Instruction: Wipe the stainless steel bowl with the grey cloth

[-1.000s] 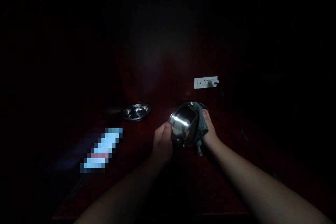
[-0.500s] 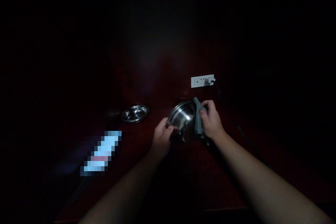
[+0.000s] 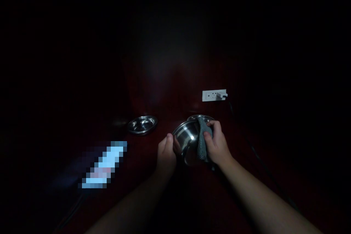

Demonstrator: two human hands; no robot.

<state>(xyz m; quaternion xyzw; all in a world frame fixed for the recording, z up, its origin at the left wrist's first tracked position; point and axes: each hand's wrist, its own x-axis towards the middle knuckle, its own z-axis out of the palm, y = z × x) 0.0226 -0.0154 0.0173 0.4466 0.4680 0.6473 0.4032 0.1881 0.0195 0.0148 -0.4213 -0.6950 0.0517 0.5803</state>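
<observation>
a round, shiny metal bowl (image 3: 185,137) is tilted above the dark red tabletop (image 3: 145,150), its mouth's direction unclear; the left hand (image 3: 166,154) grasps its left rim, while the right hand (image 3: 218,143) clasps a textured grey-green cloth (image 3: 202,147) against its right side, the long fold running toward the near edge. by the far edge sit a shallow, glossy dish (image 3: 142,125) and, behind the bowl, another round vessel (image 3: 193,117), partly hidden.

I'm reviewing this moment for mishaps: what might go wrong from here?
The left hand grips the tilted bowl by its edge, so it might slip while the right hand holds the cloth against it. A dish appears close behind the bowl and could get knocked.
</observation>
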